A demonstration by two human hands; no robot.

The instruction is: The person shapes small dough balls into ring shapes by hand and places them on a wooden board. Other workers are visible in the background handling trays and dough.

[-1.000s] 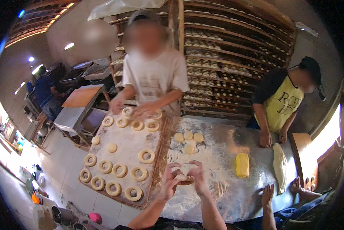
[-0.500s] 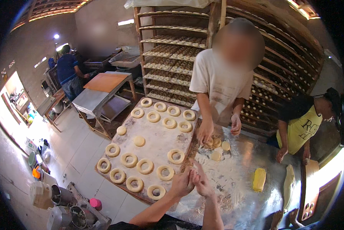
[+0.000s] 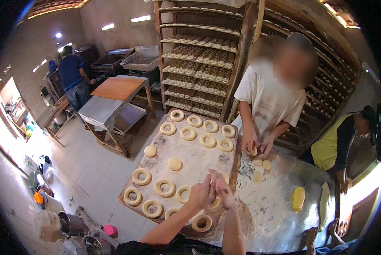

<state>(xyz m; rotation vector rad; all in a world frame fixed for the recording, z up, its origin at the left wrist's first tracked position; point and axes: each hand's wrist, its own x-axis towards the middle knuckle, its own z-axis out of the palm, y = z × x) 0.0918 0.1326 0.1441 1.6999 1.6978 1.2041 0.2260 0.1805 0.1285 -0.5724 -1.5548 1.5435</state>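
A baker's left hand (image 3: 202,193) and right hand (image 3: 222,192) meet above the near end of a floured wooden board (image 3: 199,155), the fingers of both pinched together on a small piece of pale dough (image 3: 211,183) held between them. The dough sits just above the board's lower right area, with a finished dough ring (image 3: 202,222) at six o'clock from the hands and another ring (image 3: 183,194) at nine o'clock, touching distance from the left wrist. More rings (image 3: 165,187) run along the board's left edge, two flat dough discs (image 3: 174,163) lie toward eleven o'clock, and a double row of rings (image 3: 208,140) fills the far end at twelve o'clock. At one o'clock a co-worker in a white shirt (image 3: 267,95) presses both hands on dough at the edge of a flour-dusted metal table (image 3: 275,204), with loose dough rounds (image 3: 262,165) beside them. A yellow block (image 3: 298,198) rests on the table at three o'clock. A tall rack of shelves (image 3: 199,59) loaded with shaped dough stands behind the board
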